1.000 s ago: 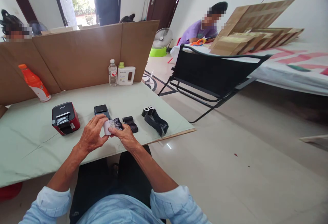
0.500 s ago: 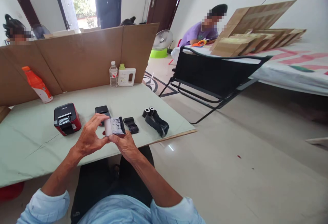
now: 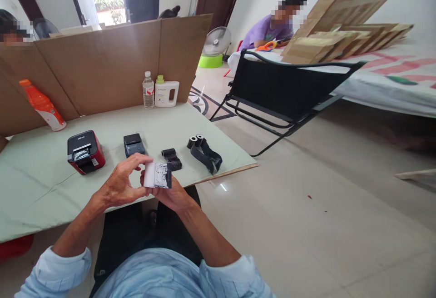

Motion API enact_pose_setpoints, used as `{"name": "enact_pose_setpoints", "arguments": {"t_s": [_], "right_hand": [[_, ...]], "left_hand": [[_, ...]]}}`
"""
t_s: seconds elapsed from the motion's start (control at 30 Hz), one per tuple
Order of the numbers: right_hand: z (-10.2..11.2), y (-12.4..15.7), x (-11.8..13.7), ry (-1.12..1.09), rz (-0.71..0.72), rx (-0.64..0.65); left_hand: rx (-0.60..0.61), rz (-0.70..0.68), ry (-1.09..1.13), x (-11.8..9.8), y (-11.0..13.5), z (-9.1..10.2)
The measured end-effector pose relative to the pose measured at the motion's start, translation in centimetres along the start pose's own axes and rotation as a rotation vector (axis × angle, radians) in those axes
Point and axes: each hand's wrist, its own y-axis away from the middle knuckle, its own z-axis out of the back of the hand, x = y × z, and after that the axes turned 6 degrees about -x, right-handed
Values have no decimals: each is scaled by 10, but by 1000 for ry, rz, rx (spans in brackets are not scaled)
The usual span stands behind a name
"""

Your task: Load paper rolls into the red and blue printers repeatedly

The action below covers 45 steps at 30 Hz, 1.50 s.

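Observation:
A small ribbon roll [image 3: 157,175], white on its left and streaked black toward its right, is held above the table's front edge. My left hand [image 3: 121,182] pinches its white left end between the thumb above-below and fingers. My right hand [image 3: 175,196] supports it from beneath, its fingers partly hidden behind the roll. Just beyond my hands lies a small dark-grey device [image 3: 133,145], with a short black ribbon piece [image 3: 171,159] to its right. Farther right is a loose black ribbon [image 3: 206,155] with two white-cored spools. A black-and-red label printer [image 3: 85,150] stands at the left.
An orange bottle [image 3: 42,105], a clear water bottle [image 3: 148,91] and a white jug [image 3: 166,92] stand against a cardboard screen [image 3: 112,64]. Right of the table [image 3: 225,150] is a black folding chair [image 3: 282,91]. A person in purple [image 3: 262,32] sits behind stacked cardboard [image 3: 313,48].
The roll and both hands have come a little right and lower in view, with the roll's face turned more upright. The whole scene has shifted slightly upward as the head tilts.

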Motion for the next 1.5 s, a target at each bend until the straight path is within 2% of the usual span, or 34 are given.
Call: {"name": "enact_pose_setpoints", "arguments": {"t_s": [0.13, 0.23, 0.3, 0.37, 0.43, 0.53, 0.6, 0.67, 0.77, 0.83, 0.97, 1.1, 1.23, 1.3, 1.33, 1.5], "right_hand": [[1, 2, -3, -56, -3, -82], [4, 3, -4, -13, -3, -123], [4, 4, -5, 38, -8, -121], [1, 4, -5, 32, -11, -97], [-4, 4, -4, -56, -8, -58], [-13, 4, 1, -183, -6, 17], [-17, 6, 4, -186, -3, 25], [-16, 8, 7, -139, 4, -17], [-13, 11, 7, -11, 17, -76], [-11, 12, 5, 7, 16, -90], [-9, 15, 3, -73, -9, -74], [-12, 24, 10, 100, 31, -55], [-25, 27, 8, 366, 148, -330], [-30, 25, 5, 390, 187, -435], [-32, 24, 4, 353, 192, -448], [-33, 23, 9, -9, 17, -242]], "left_hand": [[10, -63, -82, -4, 0, 0], [63, -88, -232, -9, -1, 3], [110, -86, -327, -13, 0, 4], [118, -77, -333, -13, 2, 2], [56, -52, -187, -11, 5, -4], [-88, 20, 181, -4, 11, -15], [-120, 55, 266, -2, 13, -16], [-52, 28, 135, -5, 10, -10], [107, -74, -177, -14, 4, 3], [141, -114, -269, -17, 2, 7], [7, -87, -197, -11, 5, 2], [-76, -109, -303, -6, 10, -3], [-31, -170, -494, -11, 9, -7], [-31, -178, -509, -12, 9, -10], [-47, -185, -487, -11, 9, -12], [-204, -101, -121, -6, 12, -18]]}}
